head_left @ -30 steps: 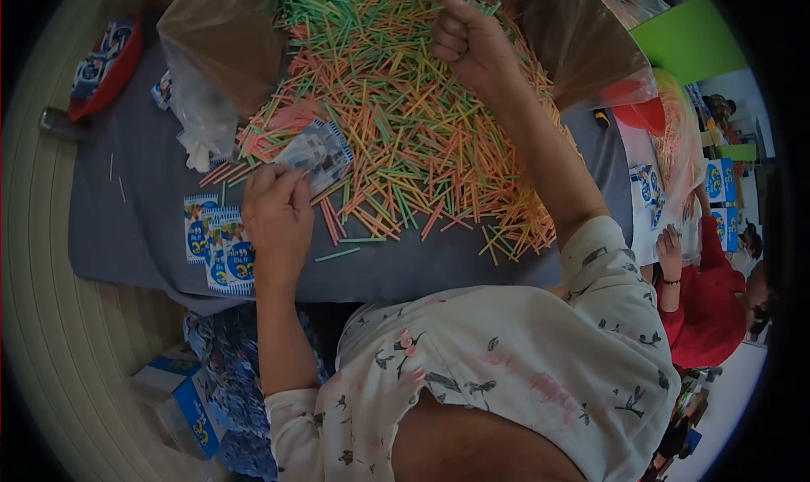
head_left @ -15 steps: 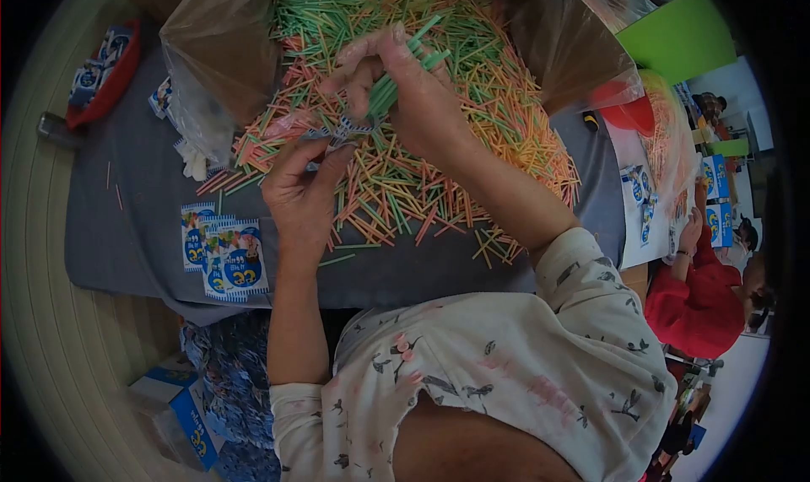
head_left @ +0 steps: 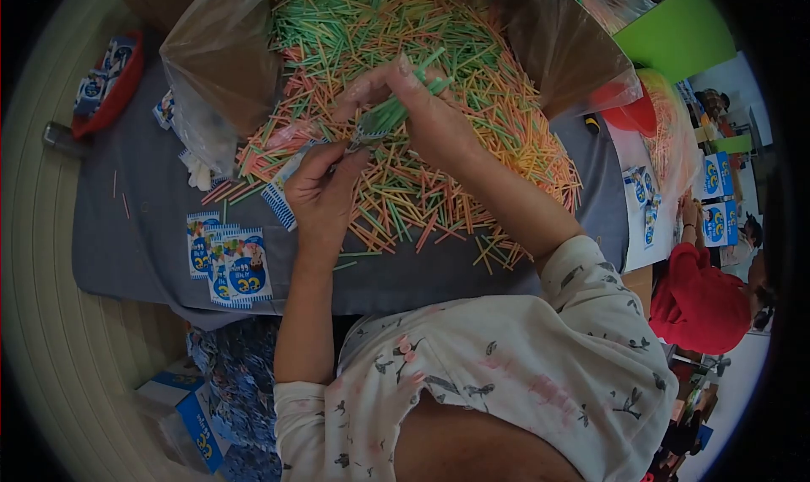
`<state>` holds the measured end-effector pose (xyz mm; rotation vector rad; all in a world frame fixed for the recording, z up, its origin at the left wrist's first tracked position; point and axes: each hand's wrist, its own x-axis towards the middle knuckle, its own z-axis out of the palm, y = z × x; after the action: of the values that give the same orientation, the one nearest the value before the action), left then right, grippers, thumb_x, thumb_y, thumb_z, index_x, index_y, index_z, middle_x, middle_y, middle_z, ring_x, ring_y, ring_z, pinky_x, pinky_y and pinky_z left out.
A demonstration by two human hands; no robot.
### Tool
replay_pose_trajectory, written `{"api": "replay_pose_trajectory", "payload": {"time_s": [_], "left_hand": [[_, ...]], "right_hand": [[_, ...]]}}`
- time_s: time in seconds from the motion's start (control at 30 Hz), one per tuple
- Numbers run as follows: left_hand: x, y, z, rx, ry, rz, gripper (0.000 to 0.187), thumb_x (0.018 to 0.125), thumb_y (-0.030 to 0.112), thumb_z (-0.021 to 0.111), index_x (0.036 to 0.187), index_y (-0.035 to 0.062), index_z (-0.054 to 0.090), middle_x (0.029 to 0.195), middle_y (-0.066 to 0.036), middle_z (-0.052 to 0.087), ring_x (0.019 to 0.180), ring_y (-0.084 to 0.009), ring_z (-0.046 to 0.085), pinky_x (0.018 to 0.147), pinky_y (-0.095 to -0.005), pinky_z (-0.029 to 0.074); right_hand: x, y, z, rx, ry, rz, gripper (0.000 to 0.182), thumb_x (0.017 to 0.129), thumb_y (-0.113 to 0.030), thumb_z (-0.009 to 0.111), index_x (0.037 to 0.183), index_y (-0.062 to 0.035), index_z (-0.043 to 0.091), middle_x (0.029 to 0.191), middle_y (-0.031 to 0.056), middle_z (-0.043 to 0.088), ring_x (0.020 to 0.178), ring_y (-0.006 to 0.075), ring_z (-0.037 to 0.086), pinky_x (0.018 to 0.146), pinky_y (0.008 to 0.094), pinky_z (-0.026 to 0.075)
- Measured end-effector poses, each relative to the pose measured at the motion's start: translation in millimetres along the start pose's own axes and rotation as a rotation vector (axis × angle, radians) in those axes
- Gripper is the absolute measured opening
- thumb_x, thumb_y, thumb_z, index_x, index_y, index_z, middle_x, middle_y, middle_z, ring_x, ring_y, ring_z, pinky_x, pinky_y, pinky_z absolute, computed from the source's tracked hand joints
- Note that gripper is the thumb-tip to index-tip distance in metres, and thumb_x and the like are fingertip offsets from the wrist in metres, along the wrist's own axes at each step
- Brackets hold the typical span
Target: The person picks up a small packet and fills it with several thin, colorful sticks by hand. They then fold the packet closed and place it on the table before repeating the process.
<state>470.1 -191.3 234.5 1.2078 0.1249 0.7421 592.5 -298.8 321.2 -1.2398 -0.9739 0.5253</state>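
Observation:
My left hand (head_left: 325,187) pinches a small printed packet (head_left: 280,204) with blue-and-white striped edges, near its upper end. In my right hand (head_left: 434,123) lies a bundle of thin green straw-like sticks (head_left: 384,115), fingers curled round it. The bundle's lower ends are at the packet's mouth, between the two hands. Both hands are over a big heap of green, pink, orange and yellow sticks (head_left: 498,145). Left of my left hand, several packets (head_left: 245,267) with blue print overlap on the grey cloth (head_left: 135,246).
Clear plastic sheeting (head_left: 215,60) flanks the heap. A red basket (head_left: 110,86) of packets and a metal cylinder (head_left: 66,136) stand far left. To the right are a red bowl (head_left: 629,111), a green panel (head_left: 675,31) and a person in red (head_left: 696,301). A box (head_left: 190,414) sits below left.
The packet's mouth has come up against the green bundle's lower ends, and more of the packet shows below my left hand. Both hands appear slightly lower and farther right.

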Motion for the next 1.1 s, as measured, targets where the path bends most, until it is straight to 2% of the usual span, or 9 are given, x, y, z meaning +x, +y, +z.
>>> {"api": "replay_pose_trajectory", "payload": {"time_s": [0.07,0.17,0.27,0.4,0.5,0.73,0.87,1.0,1.1], "left_hand": [[-0.1,2.7,1.9,-0.076,0.028,-0.048,0.019,0.086,-0.006,0.073,0.105,-0.0054,0.070,0.095,-0.006,0.068,0.084,-0.0087,0.062,0.075,-0.0215,0.051],[0.3,5.8,3.7,-0.106,0.034,-0.100,0.020,0.088,-0.005,0.071,0.108,-0.0053,0.070,0.097,-0.007,0.069,0.085,-0.0093,0.064,0.076,-0.0214,0.053],[-1.7,6.3,4.4,-0.126,0.023,-0.141,0.021,0.089,-0.004,0.070,0.110,-0.0053,0.069,0.097,-0.008,0.070,0.084,-0.0094,0.065,0.076,-0.0213,0.054],[-6.3,8.3,6.7,-0.128,0.027,-0.180,0.020,0.090,-0.002,0.070,0.111,-0.0055,0.069,0.098,-0.008,0.071,0.084,-0.0094,0.066,0.075,-0.0219,0.056],[-9.5,8.9,5.9,-0.097,0.023,-0.209,0.021,0.090,0.000,0.071,0.111,-0.0048,0.069,0.098,-0.008,0.071,0.084,-0.0094,0.066,0.075,-0.0225,0.057],[-15.7,0.3,-0.1,0.019,-0.001,-0.163,0.023,0.089,0.000,0.073,0.111,-0.0051,0.070,0.096,-0.006,0.069,0.083,-0.0087,0.064,0.074,-0.0212,0.052],[-13.1,0.7,-0.5,0.071,-0.022,-0.060,0.022,0.087,-0.002,0.073,0.108,-0.0060,0.070,0.096,-0.006,0.067,0.083,-0.0086,0.061,0.072,-0.0213,0.049],[-8.8,4.8,-1.7,0.117,-0.053,0.052,0.019,0.086,-0.005,0.073,0.106,-0.0056,0.070,0.094,-0.007,0.067,0.082,-0.0089,0.061,0.071,-0.0219,0.049],[-2.8,11.2,-2.8,0.230,-0.111,0.132,0.020,0.086,-0.007,0.072,0.106,-0.0051,0.070,0.094,-0.007,0.067,0.080,-0.0093,0.061,0.069,-0.0221,0.049]], "right_hand": [[-0.9,2.1,-0.3,0.086,0.057,-0.007,0.050,0.108,-0.043,0.034,0.101,-0.0027,0.061,0.097,0.0146,0.070,0.101,0.0245,0.066,0.093,0.0396,0.051],[-2.0,7.9,6.8,0.152,0.121,-0.153,0.053,0.107,-0.046,0.037,0.101,-0.0027,0.067,0.089,0.0093,0.071,0.078,0.0143,0.063,0.077,0.0326,0.052],[-2.2,9.1,4.8,0.141,0.114,-0.199,0.051,0.107,-0.044,0.037,0.099,-0.0026,0.065,0.088,0.0099,0.071,0.066,0.0112,0.058,0.072,0.0298,0.050],[-5.8,16.9,3.1,0.179,0.112,-0.155,0.048,0.107,-0.047,0.036,0.101,-0.0061,0.061,0.061,0.0069,0.050,0.083,0.0230,0.064,0.083,0.0369,0.045],[-7.6,19.0,1.8,0.183,0.149,-0.173,0.049,0.107,-0.048,0.036,0.100,-0.0070,0.061,0.057,0.0048,0.045,0.081,0.0220,0.063,0.081,0.0349,0.043],[-3.7,-0.2,0.0,0.091,0.113,-0.218,0.049,0.108,-0.046,0.034,0.099,-0.0054,0.061,0.065,0.0089,0.057,0.072,0.0170,0.059,0.081,0.0347,0.045],[-5.9,-11.8,5.6,-0.090,0.044,-0.175,0.049,0.108,-0.041,0.037,0.097,-0.0029,0.067,0.083,0.0089,0.068,0.052,0.0102,0.051,0.059,0.0270,0.046],[-0.5,-2.1,3.0,-0.134,0.044,-0.176,0.051,0.107,-0.043,0.039,0.098,-0.0022,0.069,0.084,0.0083,0.067,0.065,0.0134,0.059,0.064,0.0284,0.048],[2.0,0.1,1.2,-0.172,0.041,-0.157,0.052,0.105,-0.045,0.041,0.100,-0.0017,0.069,0.090,0.0080,0.068,0.082,0.0174,0.062,0.077,0.0322,0.050]]}}
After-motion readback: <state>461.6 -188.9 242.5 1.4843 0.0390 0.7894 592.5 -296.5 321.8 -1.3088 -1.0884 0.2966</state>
